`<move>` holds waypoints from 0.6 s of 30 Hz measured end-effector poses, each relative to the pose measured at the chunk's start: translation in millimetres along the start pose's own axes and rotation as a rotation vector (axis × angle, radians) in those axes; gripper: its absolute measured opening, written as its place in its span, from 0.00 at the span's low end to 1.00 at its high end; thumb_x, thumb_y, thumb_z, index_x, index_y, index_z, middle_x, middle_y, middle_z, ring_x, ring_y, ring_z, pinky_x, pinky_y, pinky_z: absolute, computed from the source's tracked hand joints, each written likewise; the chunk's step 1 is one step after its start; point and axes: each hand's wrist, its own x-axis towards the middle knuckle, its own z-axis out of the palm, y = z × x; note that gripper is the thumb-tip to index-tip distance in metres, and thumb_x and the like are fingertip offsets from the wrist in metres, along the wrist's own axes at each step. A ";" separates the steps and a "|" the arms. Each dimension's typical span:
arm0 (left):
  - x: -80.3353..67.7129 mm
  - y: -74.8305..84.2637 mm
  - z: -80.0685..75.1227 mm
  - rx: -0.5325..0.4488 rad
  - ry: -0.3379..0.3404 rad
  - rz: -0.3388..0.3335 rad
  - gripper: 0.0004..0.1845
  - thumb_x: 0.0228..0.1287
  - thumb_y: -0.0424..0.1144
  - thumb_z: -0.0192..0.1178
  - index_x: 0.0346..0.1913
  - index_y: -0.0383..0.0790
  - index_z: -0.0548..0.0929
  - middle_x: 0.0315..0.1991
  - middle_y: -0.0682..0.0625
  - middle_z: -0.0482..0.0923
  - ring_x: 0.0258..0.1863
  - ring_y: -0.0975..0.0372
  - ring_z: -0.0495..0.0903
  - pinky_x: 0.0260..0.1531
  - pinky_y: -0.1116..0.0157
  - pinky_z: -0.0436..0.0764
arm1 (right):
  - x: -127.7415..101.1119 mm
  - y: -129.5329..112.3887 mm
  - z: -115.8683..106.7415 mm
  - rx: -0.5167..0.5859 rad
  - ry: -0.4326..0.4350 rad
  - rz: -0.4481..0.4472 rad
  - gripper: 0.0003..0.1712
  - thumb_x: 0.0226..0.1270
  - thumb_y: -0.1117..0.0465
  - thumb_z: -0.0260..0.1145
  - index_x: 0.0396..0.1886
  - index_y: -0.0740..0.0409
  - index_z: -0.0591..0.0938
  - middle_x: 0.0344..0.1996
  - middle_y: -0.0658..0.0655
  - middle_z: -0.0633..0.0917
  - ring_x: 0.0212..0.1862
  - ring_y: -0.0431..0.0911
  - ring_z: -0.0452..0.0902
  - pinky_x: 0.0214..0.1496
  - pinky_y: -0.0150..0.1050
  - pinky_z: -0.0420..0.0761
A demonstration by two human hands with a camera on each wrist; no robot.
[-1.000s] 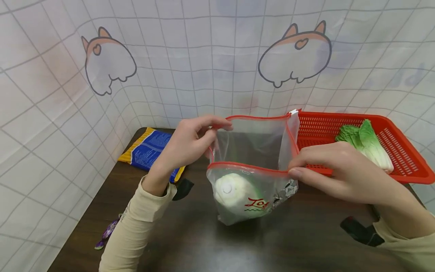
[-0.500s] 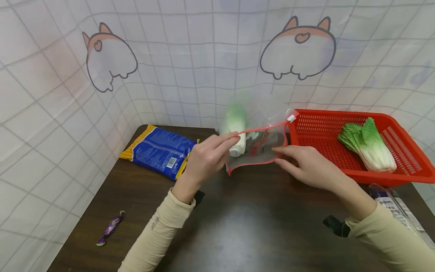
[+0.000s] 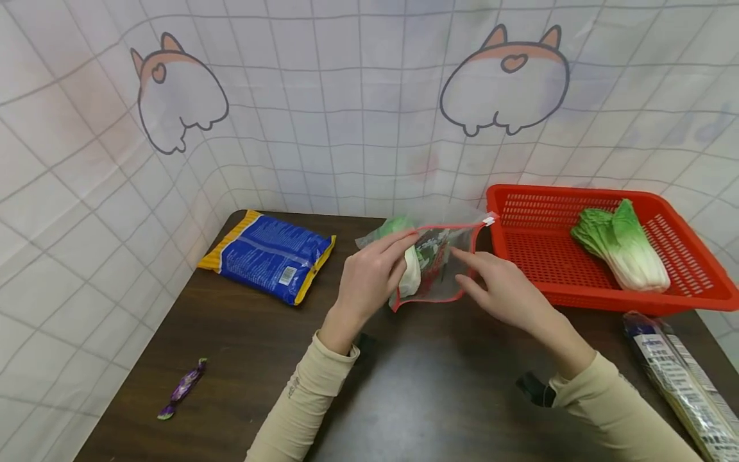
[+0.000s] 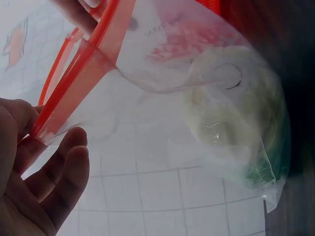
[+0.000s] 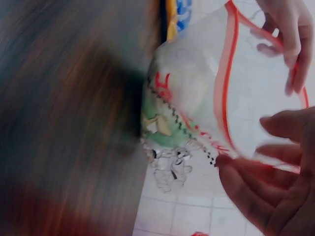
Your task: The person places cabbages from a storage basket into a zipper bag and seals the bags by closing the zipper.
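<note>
Lying tipped on its side near the back middle of the dark table [image 3: 242,333], the clear zip bag [image 3: 433,260] is holding a pale green cabbage [image 3: 408,273] that is bulging against the plastic, and its red-edged mouth is facing the person, probably so that the opening can be worked without the vegetable sliding out. The left hand [image 3: 369,279] is pinching the left end of the red strip, the thumb and fingers closed on it, as the left wrist view is showing the strip [image 4: 74,88] running out from between the thumb and the fingers [image 4: 64,172]. The right hand [image 3: 502,292] is reaching in from the other side with its fingers fairly straight and spread, the tips touching the near rim of the mouth; in the blurred right wrist view those fingers [image 5: 256,182] are lying along the red edge rather than wrapping round it. Just to the right, the bag's corner with the white slider tab is almost touching the wall of the red basket [image 3: 693,292], where a second cabbage [image 3: 623,247] is lying, so room is tight on that side. To the left, a blue snack packet [image 3: 268,256] is sitting well apart, leaving open tabletop between. A purple candy [image 3: 181,388] is lying near the front left edge, and a long clear packet [image 3: 681,378] is lying near the right edge.
</note>
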 end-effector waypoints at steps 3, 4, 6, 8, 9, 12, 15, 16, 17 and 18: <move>0.8 0.1 -1.7 0.008 0.015 -0.026 0.20 0.66 0.30 0.54 0.59 0.44 0.83 0.58 0.53 0.80 0.24 0.64 0.76 0.15 0.69 0.61 | -4.5 -4.5 3.3 -0.034 0.048 0.057 0.28 0.68 0.60 0.64 0.64 0.69 0.74 0.48 0.67 0.82 0.43 0.56 0.79 0.47 0.54 0.79; 1.3 -0.1 -2.8 0.009 0.017 -0.034 0.20 0.67 0.30 0.54 0.59 0.44 0.83 0.59 0.53 0.80 0.22 0.64 0.73 0.15 0.69 0.60 | -5.9 -5.0 4.6 -0.041 0.063 0.076 0.28 0.68 0.60 0.64 0.64 0.70 0.74 0.51 0.69 0.81 0.45 0.57 0.79 0.48 0.55 0.78; 2.6 -1.8 -5.0 0.015 0.022 -0.042 0.20 0.67 0.29 0.54 0.59 0.44 0.83 0.59 0.52 0.79 0.21 0.64 0.71 0.14 0.69 0.60 | -7.8 -5.7 6.8 -0.049 0.080 0.110 0.28 0.68 0.60 0.64 0.62 0.72 0.74 0.51 0.70 0.81 0.42 0.57 0.79 0.47 0.56 0.79; 3.3 -4.2 -7.2 0.023 0.028 -0.041 0.20 0.66 0.29 0.55 0.59 0.43 0.83 0.59 0.52 0.79 0.20 0.63 0.71 0.15 0.69 0.61 | -8.4 -4.4 9.2 -0.049 0.095 0.133 0.27 0.68 0.60 0.64 0.61 0.73 0.75 0.51 0.71 0.80 0.40 0.56 0.79 0.44 0.55 0.79; 3.5 -5.2 -7.8 0.028 0.027 -0.039 0.20 0.66 0.29 0.55 0.59 0.43 0.83 0.60 0.52 0.79 0.20 0.63 0.71 0.15 0.69 0.61 | -8.5 -3.5 10.2 -0.042 0.099 0.144 0.26 0.69 0.60 0.63 0.60 0.73 0.75 0.50 0.70 0.81 0.38 0.55 0.78 0.43 0.54 0.79; 2.7 -7.9 -7.5 0.030 0.020 -0.021 0.20 0.66 0.29 0.56 0.59 0.43 0.83 0.60 0.52 0.78 0.23 0.63 0.75 0.16 0.69 0.63 | -10.4 -1.4 12.0 0.040 0.076 0.187 0.27 0.70 0.58 0.63 0.62 0.72 0.75 0.45 0.66 0.82 0.34 0.51 0.76 0.37 0.48 0.78; 0.7 -7.5 -6.4 0.007 -0.018 -0.004 0.18 0.67 0.31 0.57 0.59 0.43 0.83 0.59 0.51 0.79 0.24 0.63 0.75 0.17 0.70 0.65 | -14.3 -0.1 13.8 0.217 0.017 0.224 0.32 0.72 0.56 0.62 0.69 0.68 0.69 0.49 0.61 0.82 0.33 0.45 0.79 0.36 0.43 0.77; -0.1 -7.3 -6.1 -0.004 -0.037 0.002 0.18 0.68 0.31 0.57 0.58 0.43 0.83 0.59 0.51 0.79 0.26 0.63 0.77 0.17 0.70 0.66 | -15.4 0.0 14.7 0.281 -0.002 0.235 0.33 0.72 0.55 0.62 0.71 0.66 0.67 0.52 0.60 0.81 0.33 0.43 0.80 0.37 0.42 0.78; -1.1 -7.1 -6.1 -0.013 -0.059 0.004 0.17 0.68 0.32 0.57 0.58 0.44 0.83 0.58 0.51 0.80 0.27 0.63 0.78 0.18 0.70 0.68 | -15.9 0.7 16.2 0.342 -0.017 0.243 0.35 0.73 0.54 0.61 0.72 0.65 0.65 0.55 0.60 0.80 0.34 0.42 0.82 0.39 0.42 0.79; -1.9 -6.9 -6.2 -0.021 -0.083 0.005 0.17 0.69 0.33 0.56 0.57 0.44 0.84 0.57 0.52 0.81 0.26 0.63 0.78 0.18 0.69 0.69 | -15.9 1.3 17.9 0.398 -0.029 0.249 0.36 0.73 0.53 0.61 0.74 0.64 0.63 0.58 0.59 0.79 0.35 0.41 0.83 0.41 0.42 0.80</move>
